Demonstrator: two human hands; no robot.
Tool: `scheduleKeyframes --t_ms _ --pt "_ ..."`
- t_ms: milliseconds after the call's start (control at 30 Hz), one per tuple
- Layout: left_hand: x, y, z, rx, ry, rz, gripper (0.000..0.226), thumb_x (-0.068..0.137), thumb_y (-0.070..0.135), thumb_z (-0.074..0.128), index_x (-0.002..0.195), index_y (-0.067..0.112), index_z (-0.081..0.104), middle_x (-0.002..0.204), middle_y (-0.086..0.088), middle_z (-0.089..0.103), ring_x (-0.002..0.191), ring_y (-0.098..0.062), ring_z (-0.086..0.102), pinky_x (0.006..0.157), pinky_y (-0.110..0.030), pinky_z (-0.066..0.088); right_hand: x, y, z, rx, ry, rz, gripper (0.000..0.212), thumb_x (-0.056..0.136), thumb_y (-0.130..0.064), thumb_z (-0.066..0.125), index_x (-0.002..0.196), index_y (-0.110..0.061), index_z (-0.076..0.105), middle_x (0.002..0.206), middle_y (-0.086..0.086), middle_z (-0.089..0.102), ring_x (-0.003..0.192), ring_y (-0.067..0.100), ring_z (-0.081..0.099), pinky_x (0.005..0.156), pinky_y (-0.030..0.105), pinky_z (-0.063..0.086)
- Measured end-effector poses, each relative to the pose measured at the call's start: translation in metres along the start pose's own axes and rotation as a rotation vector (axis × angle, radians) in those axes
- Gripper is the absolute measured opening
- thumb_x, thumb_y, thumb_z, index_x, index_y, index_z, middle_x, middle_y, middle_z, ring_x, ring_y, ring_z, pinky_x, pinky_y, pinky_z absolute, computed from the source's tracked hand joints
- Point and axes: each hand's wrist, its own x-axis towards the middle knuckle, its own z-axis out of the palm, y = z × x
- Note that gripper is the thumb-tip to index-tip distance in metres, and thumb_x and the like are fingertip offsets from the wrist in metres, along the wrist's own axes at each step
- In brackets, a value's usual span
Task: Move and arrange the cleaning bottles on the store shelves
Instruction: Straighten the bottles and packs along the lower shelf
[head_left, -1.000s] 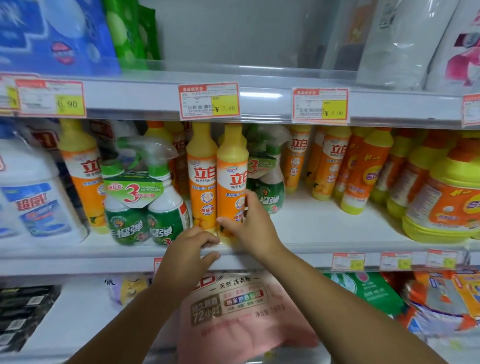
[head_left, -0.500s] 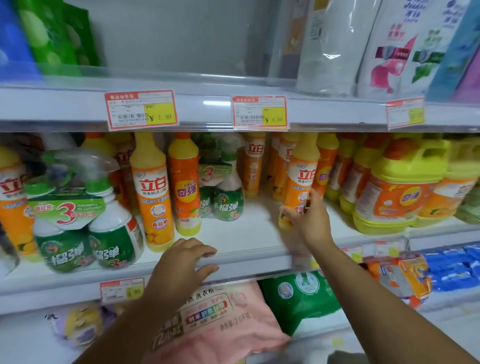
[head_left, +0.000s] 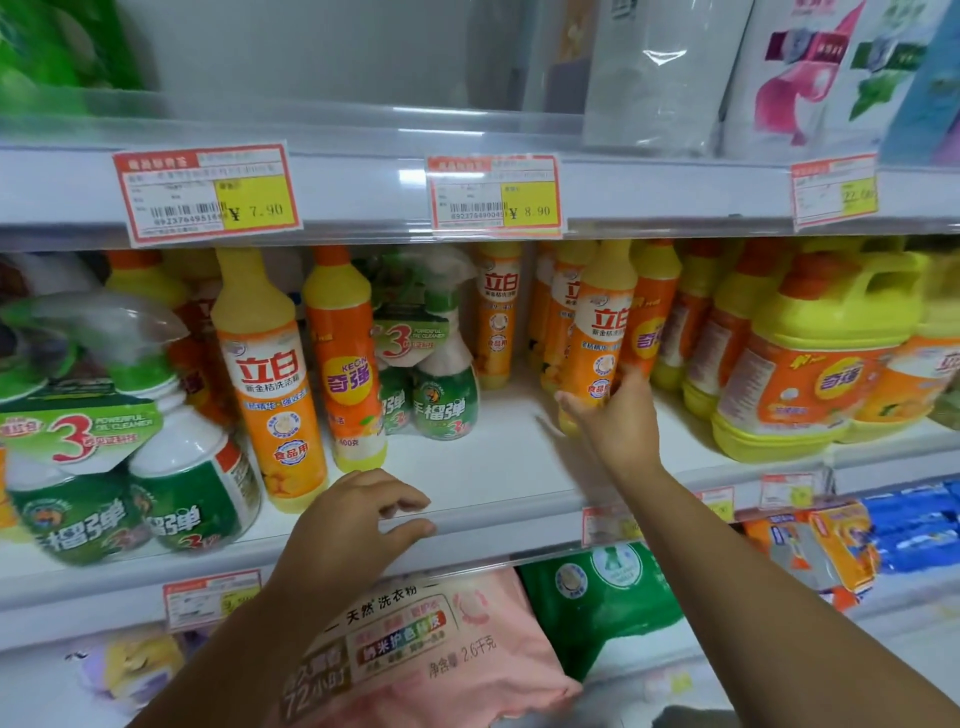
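Held bottle: a tall orange plastic dish-soap bottle with a yellow neck and white label (head_left: 597, 338), tilted a little, in the right hand (head_left: 615, 415) over the white middle shelf (head_left: 493, 467); I cannot tell whether its base touches the shelf.
Right hand: fingers and thumb wrapped round the bottle's lower part, arm stretched forward.
Left hand: the left hand (head_left: 353, 530) rests on the shelf's front edge, fingers loosely curled, holding nothing.
Beyond the right hand: a row of similar orange and yellow bottles (head_left: 654, 312), touching the held one.
Right of the right hand: a big yellow handled jug with an orange label (head_left: 810, 374).
Between the hands, further back: a twin pack of green-and-white spray bottles (head_left: 441, 384).
Just beyond the left hand: a tall yellow-topped orange bottle (head_left: 270, 384) beside an orange-capped one (head_left: 348, 364).
Left of the left hand: a larger green-and-white spray twin pack (head_left: 130, 457).
Below the left hand: a pink detergent bag (head_left: 415, 644).
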Motion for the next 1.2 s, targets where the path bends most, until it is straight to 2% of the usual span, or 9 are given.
scheduleKeyframes --t_ms 133,267,567,700,767,833,900,1033,1200 --pt "-0.002 0.001 -0.001 -0.014 -0.004 -0.009 0.016 0.073 0.039 0.074 0.088 0.035 0.07 0.083 0.021 0.061 0.081 -0.001 0.053 0.07 -0.022 0.044 -0.005 0.002 -0.004 -0.02 0.001 -0.008 0.05 0.076 -0.028 0.074 0.116 -0.017 0.046 0.115 0.009 0.063 0.099 0.029 0.062 0.079 0.032 0.045" --pt "-0.002 -0.001 -0.001 -0.01 -0.008 -0.018 0.016 0.073 0.037 0.074 0.088 0.035 0.069 0.084 0.021 0.062 0.083 0.0 0.053 0.071 -0.021 0.044 -0.002 0.001 -0.006 -0.034 -0.019 -0.003 0.046 0.079 -0.019 0.074 0.116 -0.011 0.048 0.116 0.01 0.065 0.103 0.031 0.061 0.078 0.028 0.039" --pt "-0.003 -0.004 -0.002 -0.018 -0.013 -0.02 0.013 0.073 0.035 0.074 0.085 0.035 0.069 0.084 0.02 0.063 0.083 -0.001 0.053 0.072 -0.021 0.043 0.005 0.002 0.003 -0.06 -0.01 0.028 0.044 0.081 -0.024 0.072 0.116 -0.011 0.049 0.115 0.011 0.066 0.102 0.034 0.06 0.078 0.032 0.04" --pt "-0.005 -0.005 -0.004 -0.007 -0.018 -0.019 0.014 0.073 0.034 0.075 0.087 0.034 0.07 0.084 0.02 0.062 0.083 0.0 0.053 0.07 -0.016 0.04 0.003 0.003 0.0 -0.05 0.005 0.069 0.053 0.079 -0.031 0.075 0.118 -0.009 0.046 0.118 0.012 0.064 0.106 0.034 0.06 0.085 0.038 0.043" --pt "-0.008 -0.006 -0.008 -0.006 -0.017 -0.023 0.014 0.074 0.034 0.074 0.087 0.035 0.07 0.084 0.02 0.062 0.083 0.001 0.052 0.07 -0.014 0.038 -0.003 -0.001 -0.005 -0.004 0.089 0.073 0.049 0.078 -0.031 0.075 0.112 -0.01 0.047 0.113 0.01 0.062 0.103 0.033 0.06 0.082 0.037 0.043" --pt "-0.013 -0.007 -0.015 -0.008 -0.018 -0.032 0.014 0.075 0.032 0.074 0.088 0.035 0.069 0.085 0.019 0.062 0.084 0.0 0.052 0.071 -0.014 0.038 -0.014 -0.008 -0.007 0.002 0.144 0.021 0.039 0.08 -0.034 0.072 0.101 -0.013 0.046 0.101 0.008 0.06 0.093 0.031 0.059 0.073 0.034 0.041" --pt "-0.019 -0.008 -0.025 -0.005 -0.008 -0.05 0.014 0.075 0.031 0.073 0.089 0.033 0.07 0.086 0.018 0.063 0.084 -0.002 0.053 0.073 -0.017 0.041 -0.03 -0.021 -0.001 0.0 0.078 -0.072 0.034 0.083 -0.036 0.068 0.096 -0.015 0.044 0.091 0.006 0.056 0.083 0.028 0.057 0.068 0.031 0.037" --pt "-0.034 -0.015 -0.044 0.012 0.011 -0.091 0.019 0.078 0.031 0.071 0.096 0.029 0.07 0.091 0.014 0.063 0.087 -0.004 0.054 0.079 -0.026 0.045 -0.072 -0.064 0.031 0.05 -0.182 -0.297 0.023 0.085 -0.031 0.066 0.096 -0.018 0.051 0.079 0.0 0.058 0.073 0.017 0.054 0.062 0.027 0.037" --pt "-0.055 -0.032 -0.061 0.025 -0.015 -0.13 0.032 0.079 0.034 0.068 0.11 0.028 0.066 0.112 0.011 0.062 0.105 -0.008 0.052 0.09 -0.025 0.04 -0.117 -0.112 0.082 0.109 -0.532 -0.341 0.036 0.084 -0.036 0.068 0.114 -0.018 0.059 0.09 -0.004 0.067 0.083 0.01 0.063 0.078 0.027 0.051"
